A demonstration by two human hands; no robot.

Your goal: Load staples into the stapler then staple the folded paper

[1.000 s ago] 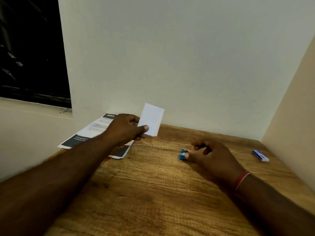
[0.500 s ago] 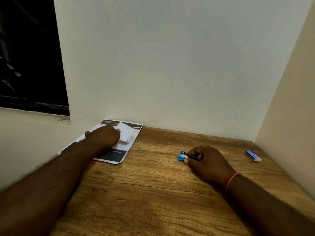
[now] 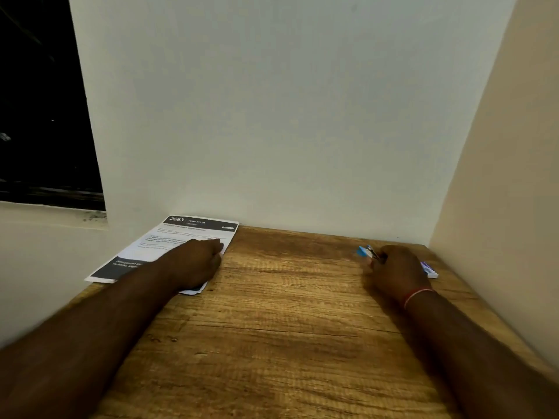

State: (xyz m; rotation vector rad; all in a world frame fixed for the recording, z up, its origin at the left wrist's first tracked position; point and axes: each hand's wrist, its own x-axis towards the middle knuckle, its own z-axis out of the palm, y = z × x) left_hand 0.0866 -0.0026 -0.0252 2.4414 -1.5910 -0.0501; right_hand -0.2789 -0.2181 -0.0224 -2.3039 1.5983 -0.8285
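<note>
Wooden table (image 3: pixel 287 313) fills a corner between white and beige walls. Left hand (image 3: pixel 196 261) rests knuckles-up on the printed sheet (image 3: pixel 181 234) at the back left. I cannot tell whether its curled fingers hold the folded paper, shown half a second ago. Right hand (image 3: pixel 396 267) grips the blue stapler (image 3: pixel 364 251) and has slid right, now half covering the staple box (image 3: pixel 431 271), contents unseen.

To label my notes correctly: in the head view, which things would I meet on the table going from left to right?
printed sheet → stapler → right hand → small blue and white box. The left hand lies over the sheet, so I leave it out.
</note>
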